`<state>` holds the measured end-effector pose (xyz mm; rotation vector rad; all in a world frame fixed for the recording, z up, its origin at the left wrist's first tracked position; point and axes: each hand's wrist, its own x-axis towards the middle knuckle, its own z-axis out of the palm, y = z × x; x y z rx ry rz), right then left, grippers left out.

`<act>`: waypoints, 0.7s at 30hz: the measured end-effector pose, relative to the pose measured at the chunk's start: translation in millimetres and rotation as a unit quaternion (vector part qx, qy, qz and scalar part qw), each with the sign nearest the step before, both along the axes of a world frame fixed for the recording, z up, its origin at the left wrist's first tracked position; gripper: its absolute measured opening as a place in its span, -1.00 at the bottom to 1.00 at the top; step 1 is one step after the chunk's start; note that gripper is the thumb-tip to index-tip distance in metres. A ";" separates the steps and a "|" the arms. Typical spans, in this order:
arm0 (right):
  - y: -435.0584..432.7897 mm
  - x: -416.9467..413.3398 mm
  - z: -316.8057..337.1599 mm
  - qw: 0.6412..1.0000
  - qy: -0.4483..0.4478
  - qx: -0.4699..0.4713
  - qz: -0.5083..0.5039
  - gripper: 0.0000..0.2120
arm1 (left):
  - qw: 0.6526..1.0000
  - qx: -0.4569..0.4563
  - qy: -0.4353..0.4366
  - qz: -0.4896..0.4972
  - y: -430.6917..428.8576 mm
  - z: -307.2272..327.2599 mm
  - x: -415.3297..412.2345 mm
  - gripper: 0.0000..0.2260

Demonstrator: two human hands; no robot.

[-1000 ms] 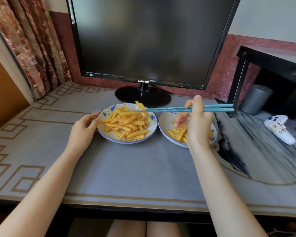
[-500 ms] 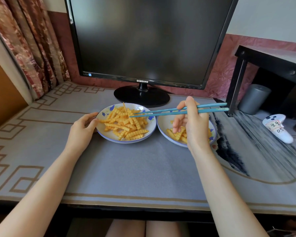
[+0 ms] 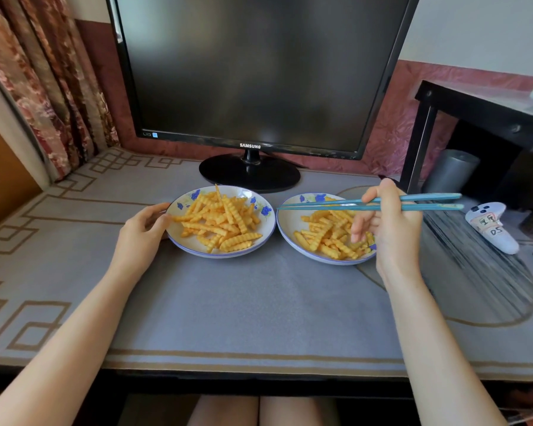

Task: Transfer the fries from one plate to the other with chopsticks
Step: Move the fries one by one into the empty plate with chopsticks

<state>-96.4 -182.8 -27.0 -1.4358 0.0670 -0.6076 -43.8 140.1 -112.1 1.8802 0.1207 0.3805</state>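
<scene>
Both plates sit at the desk's (image 3: 228, 309) back edge before the monitor (image 3: 253, 72), the left plate (image 3: 182, 241) piled with fries (image 3: 219, 222), the right plate (image 3: 286, 232) holding fewer. The left hand (image 3: 142, 232) curls on the left plate's rim. The right hand (image 3: 388, 229), pinching the blue chopsticks (image 3: 320, 205), has drawn back over the right plate; the tips look empty, though I can't be sure.

One head cam on me, facing forward and down, close over the counter (image 3: 228, 302); my forearms reach in from below, monitor (image 3: 253, 72) straight ahead. No second view.
</scene>
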 end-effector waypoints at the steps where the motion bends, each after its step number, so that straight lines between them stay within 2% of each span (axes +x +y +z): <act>1: -5.1 -1.1 0.0 1.000 0.001 -0.014 -0.009 -0.65 | 1.000 0.001 -0.001 0.001 -0.3 -0.3 0.2 -0.79; 4: -22.1 -4.1 1.0 0.998 0.005 -0.041 -0.043 -0.65 | 1.000 0.000 0.000 0.002 -1.5 0.2 0.0 -0.77; 9: -40.7 -3.5 -2.5 0.995 0.014 -0.035 -0.091 -0.65 | 1.000 0.002 0.001 0.005 -1.8 0.6 -0.5 -0.76; 14: -37.3 7.0 -11.5 0.993 0.024 -0.060 -0.101 -0.63 | 1.000 0.004 0.001 0.008 -1.9 -0.1 0.8 -0.75; 21: -29.4 11.1 -19.8 0.994 0.002 -0.009 -0.112 -0.63 | 1.000 0.003 0.004 0.007 -1.1 0.0 1.1 -0.76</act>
